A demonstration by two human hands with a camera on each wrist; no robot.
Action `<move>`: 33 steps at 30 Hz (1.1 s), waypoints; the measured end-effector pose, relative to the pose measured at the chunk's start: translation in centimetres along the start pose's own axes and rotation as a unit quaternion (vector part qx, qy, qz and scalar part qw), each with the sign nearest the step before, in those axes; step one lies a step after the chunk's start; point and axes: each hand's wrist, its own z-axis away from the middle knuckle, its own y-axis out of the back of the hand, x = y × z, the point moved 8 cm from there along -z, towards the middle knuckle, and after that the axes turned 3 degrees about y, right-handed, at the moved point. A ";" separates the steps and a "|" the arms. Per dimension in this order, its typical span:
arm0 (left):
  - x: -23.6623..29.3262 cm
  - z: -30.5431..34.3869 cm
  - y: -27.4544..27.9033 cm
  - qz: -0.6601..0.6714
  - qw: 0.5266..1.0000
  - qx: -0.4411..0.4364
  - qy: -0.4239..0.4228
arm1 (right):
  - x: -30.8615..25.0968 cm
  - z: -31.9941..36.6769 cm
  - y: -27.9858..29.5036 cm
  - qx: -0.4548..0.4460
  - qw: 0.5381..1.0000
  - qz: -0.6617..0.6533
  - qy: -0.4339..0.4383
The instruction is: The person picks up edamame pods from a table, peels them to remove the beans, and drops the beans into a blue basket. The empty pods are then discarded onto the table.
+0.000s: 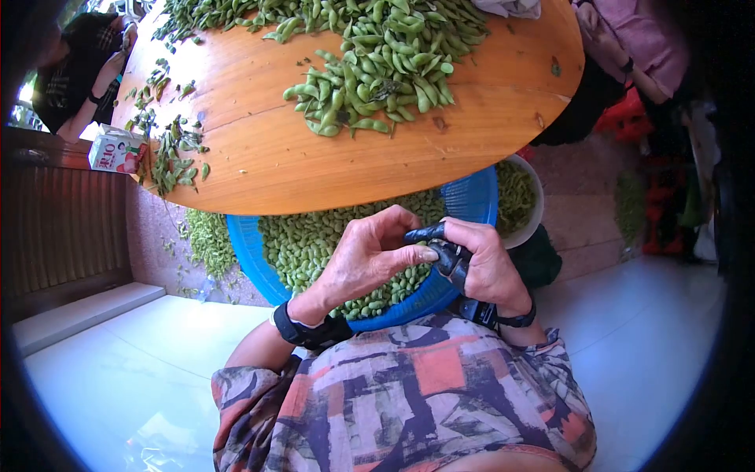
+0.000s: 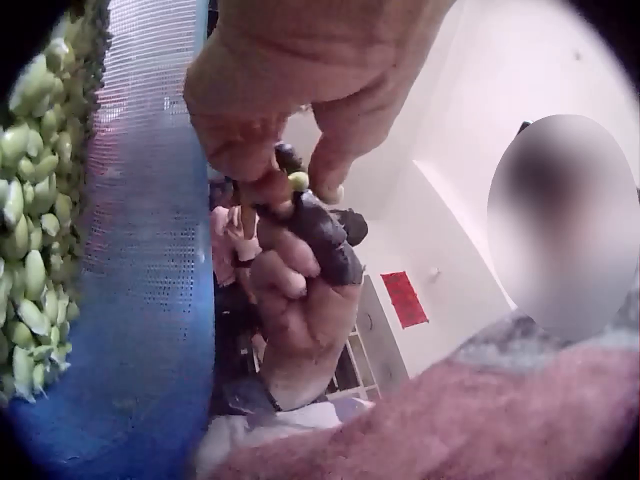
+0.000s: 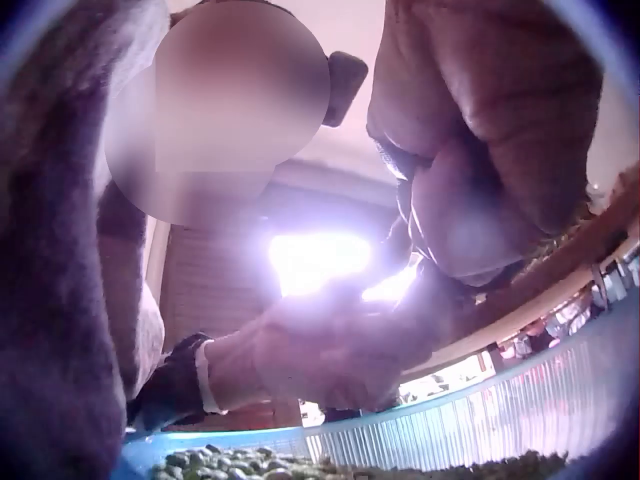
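Note:
Both hands meet over a blue plastic basket (image 1: 240, 244) of shelled green soybeans (image 1: 303, 256). My left hand (image 1: 362, 256) pinches a green soybean pod (image 2: 300, 181) between thumb and fingers; only a small round end of it shows in the left wrist view. On the other side, my right hand (image 1: 487, 263) grips the same pod, its thumb and fingers wrapped in black tape (image 1: 450, 259). The fingertips of both hands are close together, hiding most of the pod. In the right wrist view, glare blurs the left hand (image 3: 330, 350).
A wooden table (image 1: 259, 149) overhangs the basket's far side, with a heap of unshelled soybean pods (image 1: 393, 55) and a drink carton (image 1: 116, 149). A white bowl (image 1: 537, 204) of pods stands right of the basket. Empty pods (image 1: 211, 240) lie on the floor. Two people sit across the table.

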 end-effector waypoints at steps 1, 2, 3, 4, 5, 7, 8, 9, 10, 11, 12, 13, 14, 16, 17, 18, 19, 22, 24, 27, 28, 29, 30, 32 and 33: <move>0.3 0.2 0.1 -0.053 0.998 0.008 -0.020 | 0.6 0.2 -0.3 -0.009 1.000 0.004 -0.009; 0.7 0.5 0.2 -0.106 0.993 0.016 -0.040 | 0.9 0.3 -0.5 -0.017 1.000 0.009 -0.017; 1.4 0.8 0.1 -0.189 0.981 0.006 -0.038 | 0.4 0.2 -0.5 0.002 1.000 -0.006 -0.010; 1.4 0.9 0.3 -0.188 0.981 0.006 -0.041 | 0.3 0.2 -0.5 0.001 1.000 -0.003 -0.010; 1.6 1.1 0.3 -0.231 0.971 -0.001 -0.061 | 0.5 0.2 -0.7 -0.011 1.000 0.007 -0.025; 1.6 1.3 0.3 -0.273 0.958 -0.007 -0.082 | 0.6 0.1 -0.9 -0.025 0.999 0.018 -0.039; 1.7 1.5 0.3 -0.284 0.954 -0.009 -0.101 | 0.3 0.0 -0.9 -0.015 0.999 0.031 -0.022; 1.7 1.6 0.3 -0.294 0.948 -0.011 -0.120 | -0.1 -0.1 -1.0 -0.005 0.999 0.044 -0.006; 1.5 1.7 0.2 -0.293 0.949 -0.009 -0.120 | -0.3 -0.2 -1.3 -0.007 0.999 0.044 -0.005; 0.3 1.4 0.5 -0.151 0.987 -0.008 -0.056 | -0.7 -0.2 -1.3 0.011 0.997 0.080 0.004; -1.0 1.2 0.7 -0.005 1.000 -0.008 0.010 | -1.2 -0.2 -1.3 0.030 0.993 0.116 0.014; -1.2 1.1 0.6 0.113 0.993 -0.042 0.007 | -2.1 -0.3 -1.4 0.059 0.988 0.138 0.037; -1.7 0.9 0.6 0.114 0.993 -0.043 0.007 | -2.1 -0.3 -1.8 0.059 0.988 0.139 0.037; -2.0 0.6 0.7 0.175 0.984 -0.034 -0.009 | -2.2 -0.1 -2.0 0.092 0.981 0.162 0.059; -2.0 0.7 0.8 0.172 0.984 -0.038 -0.006 | -2.2 0.0 -2.1 0.089 0.980 0.164 0.064; -2.1 0.7 0.9 0.172 0.984 -0.036 -0.007 | -2.2 0.0 -2.2 0.087 0.980 0.164 0.064; -2.4 0.6 0.9 0.158 0.987 -0.039 -0.008 | -2.5 0.0 -2.3 0.089 0.978 0.168 0.080; -2.6 0.3 0.4 0.128 0.991 -0.030 -0.013 | -2.6 0.1 -2.3 0.091 0.977 0.171 0.094; -3.0 0.3 0.4 0.035 0.999 -0.033 -0.010 | -2.3 0.2 -1.4 0.104 0.977 0.171 0.078; -0.7 1.1 -0.8 -0.353 0.926 -0.080 -0.110 | -1.8 1.5 1.7 0.162 0.959 0.226 0.049; -0.1 1.0 -0.5 -0.352 0.926 -0.080 -0.109 | -2.1 1.9 2.8 0.193 0.950 0.244 0.035; 0.7 1.0 -0.8 -0.354 0.918 -0.104 -0.144 | -2.1 2.4 4.0 0.221 0.942 0.252 0.027; 1.7 1.1 -1.1 -0.355 0.909 -0.128 -0.179 | -2.0 3.0 5.2 0.247 0.933 0.260 0.018; 6.3 0.7 0.6 -0.405 0.886 -0.029 -0.225 | -1.3 4.4 7.2 0.285 0.903 0.322 -0.010; 8.3 0.4 1.3 -0.450 0.857 0.026 -0.251 | -1.0 4.7 7.7 0.299 0.893 0.337 -0.023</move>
